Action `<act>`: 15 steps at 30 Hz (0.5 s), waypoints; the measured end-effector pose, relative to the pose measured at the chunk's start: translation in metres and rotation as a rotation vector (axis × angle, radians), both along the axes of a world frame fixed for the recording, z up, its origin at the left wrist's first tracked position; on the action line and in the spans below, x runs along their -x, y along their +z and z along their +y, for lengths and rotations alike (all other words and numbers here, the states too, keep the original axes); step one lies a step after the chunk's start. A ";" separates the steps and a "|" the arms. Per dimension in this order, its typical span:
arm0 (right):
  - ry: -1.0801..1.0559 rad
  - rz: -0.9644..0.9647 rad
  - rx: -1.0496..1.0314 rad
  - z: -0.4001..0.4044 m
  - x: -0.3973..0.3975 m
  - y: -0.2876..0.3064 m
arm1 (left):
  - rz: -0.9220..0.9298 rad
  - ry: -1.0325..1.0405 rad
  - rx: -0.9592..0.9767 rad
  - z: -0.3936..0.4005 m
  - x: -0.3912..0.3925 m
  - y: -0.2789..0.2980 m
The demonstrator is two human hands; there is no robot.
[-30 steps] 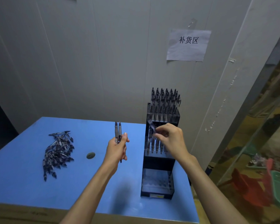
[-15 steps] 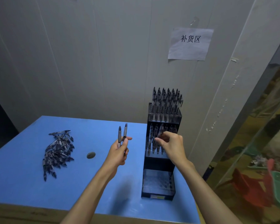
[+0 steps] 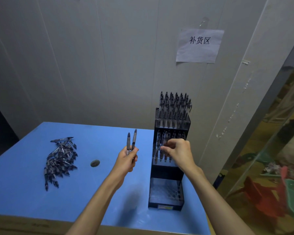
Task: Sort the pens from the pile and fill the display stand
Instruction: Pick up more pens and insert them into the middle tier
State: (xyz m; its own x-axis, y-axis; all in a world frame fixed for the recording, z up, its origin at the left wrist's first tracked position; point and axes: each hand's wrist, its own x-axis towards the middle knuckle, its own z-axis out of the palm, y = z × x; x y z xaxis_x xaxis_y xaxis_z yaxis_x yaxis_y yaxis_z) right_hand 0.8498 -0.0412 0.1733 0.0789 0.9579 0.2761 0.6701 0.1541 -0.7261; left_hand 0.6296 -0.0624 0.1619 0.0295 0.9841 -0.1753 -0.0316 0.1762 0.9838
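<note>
the right hand (image 3: 178,152) is at the middle tier of the black display stand (image 3: 168,170), fingers curled and pinching a pen (image 3: 165,141) that stands among the others in that tier; how deep the pen sits cannot be told. just above this grip, the top tier is packed with upright pens (image 3: 174,107), and below the grip the bottom tier shows only its holes. to the left of that hand, apart from the stand, the left hand (image 3: 126,161) is raised off the table with its fingers wrapped round the lower ends of two pens (image 3: 131,141), which stick up side by side, tips uppermost and spreading slightly. further left of this grip, a small dark round thing (image 3: 95,163) lies on the blue table (image 3: 24,200), and beyond it, well apart from both hands, the pile of pens (image 3: 60,160) lies loose in a long heap. behind the stand is a pale panelled wall (image 3: 92,65) with a paper sign (image 3: 199,45) stuck up on it, above the right hand. at the far right, past the table's edge, blurred red and green things lie on the floor.
</note>
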 end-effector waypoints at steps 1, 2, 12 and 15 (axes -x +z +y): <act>-0.002 0.003 0.003 0.000 0.000 0.001 | -0.004 0.000 0.000 0.000 -0.001 0.000; -0.003 0.005 0.007 0.001 0.000 0.002 | -0.005 0.001 0.000 0.000 -0.001 0.000; -0.025 -0.082 0.104 -0.002 0.003 -0.016 | -0.016 0.008 0.004 0.000 -0.004 -0.001; -0.046 -0.090 0.101 -0.002 0.005 -0.019 | -0.040 0.012 0.000 0.001 -0.004 -0.003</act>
